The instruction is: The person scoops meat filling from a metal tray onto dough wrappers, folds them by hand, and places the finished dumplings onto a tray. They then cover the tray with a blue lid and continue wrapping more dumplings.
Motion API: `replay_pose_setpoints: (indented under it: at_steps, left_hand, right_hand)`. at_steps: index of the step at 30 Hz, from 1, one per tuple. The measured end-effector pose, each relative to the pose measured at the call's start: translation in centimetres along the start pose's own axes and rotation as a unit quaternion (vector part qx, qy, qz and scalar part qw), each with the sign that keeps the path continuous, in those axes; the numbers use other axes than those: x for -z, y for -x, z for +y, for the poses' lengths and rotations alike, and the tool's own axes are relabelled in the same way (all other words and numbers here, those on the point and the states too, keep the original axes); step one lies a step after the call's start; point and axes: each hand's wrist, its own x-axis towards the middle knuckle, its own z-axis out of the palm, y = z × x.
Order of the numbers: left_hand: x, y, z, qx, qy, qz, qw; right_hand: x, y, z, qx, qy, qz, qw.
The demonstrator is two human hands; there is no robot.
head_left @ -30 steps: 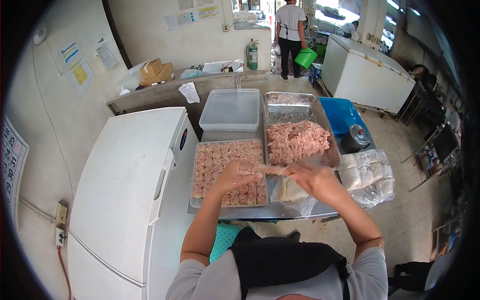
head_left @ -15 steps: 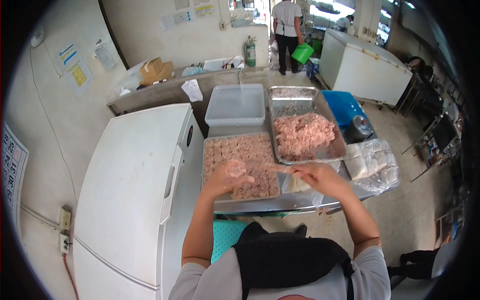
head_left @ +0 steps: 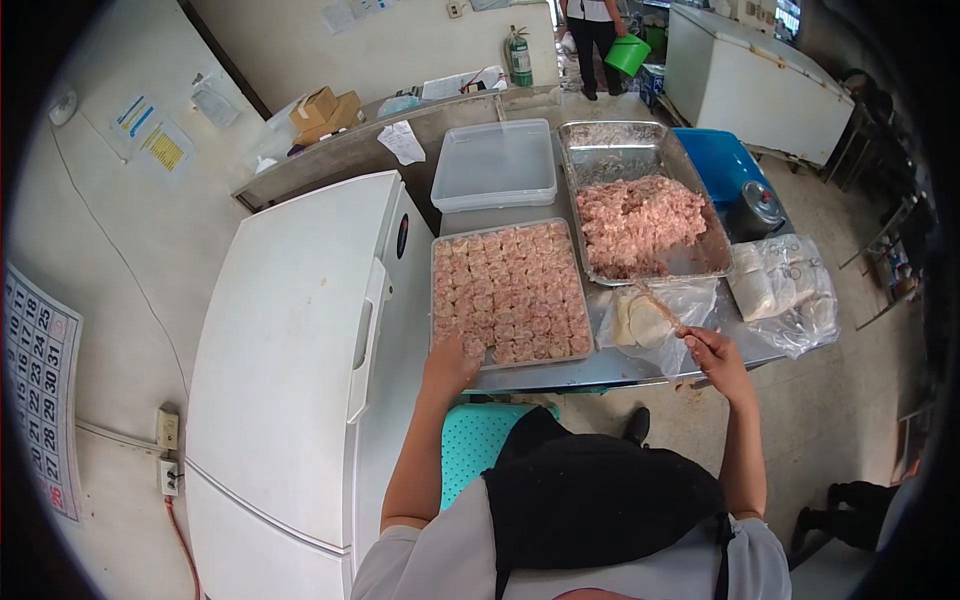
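My left hand (head_left: pixel 452 366) is at the near left corner of a tray (head_left: pixel 512 290) filled with rows of small meat dumplings; its fingers reach down into the tray and are too blurred to make out. My right hand (head_left: pixel 712 355) is closed round the end of a flat stick (head_left: pixel 658 305) smeared with meat. Beneath the stick, a stack of round pale wrappers (head_left: pixel 645 322) lies on a plastic bag. Behind it, a metal pan (head_left: pixel 720 258) holds a heap of minced meat (head_left: pixel 640 222).
A lidded plastic container (head_left: pixel 495 165) is behind the dumpling tray. A blue tray (head_left: pixel 712 150), a metal canister (head_left: pixel 757 208) and bagged wrappers (head_left: pixel 785 290) are at the right. A white freezer (head_left: pixel 290 350) stands left. Beyond, a person holds a green bucket (head_left: pixel 628 54).
My left hand has gone down to the tray's near left corner. My right hand, with the stick, has moved right, away from the left hand. The view has tilted lower.
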Motion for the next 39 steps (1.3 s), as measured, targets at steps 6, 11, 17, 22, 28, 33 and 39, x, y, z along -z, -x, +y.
replay_pose_setpoints:
  at_steps: [6, 11, 17, 22, 28, 33, 39]
  left_hand:
    - [-3.0, -1.1, 0.3, 0.006, -0.066, 0.018, 0.998]
    - [-2.9, -0.9, 0.4, 0.051, -0.030, -0.033, 0.998]
    - [-4.4, 0.3, 1.6, -0.013, -0.007, 0.097, 0.995]
    - [-4.2, 0.8, 5.1, 0.090, -0.079, 0.045, 0.992]
    - [-8.3, -2.7, 15.9, -0.091, 0.007, 0.174, 0.980]
    - [-16.8, -5.4, 24.4, -0.098, 0.180, -0.020, 0.979]
    - [-20.4, -6.6, 26.6, -0.165, 0.005, 0.048, 0.985]
  right_hand:
    - [1.4, -0.9, -0.2, -0.014, -0.017, 0.000, 1.000]
    - [3.7, -2.1, 0.5, -0.008, -0.030, -0.017, 0.999]
    - [7.2, -5.9, 1.1, 0.070, 0.058, -0.013, 0.996]
    - [11.3, -12.3, 2.9, 0.165, 0.349, -0.064, 0.920]
    - [10.3, -19.9, 2.0, 0.300, 0.417, -0.133, 0.847]
    - [7.2, -25.2, 7.2, 0.324, 0.439, -0.164, 0.822]
    - [7.3, -25.8, 9.5, 0.259, 0.387, -0.275, 0.841]
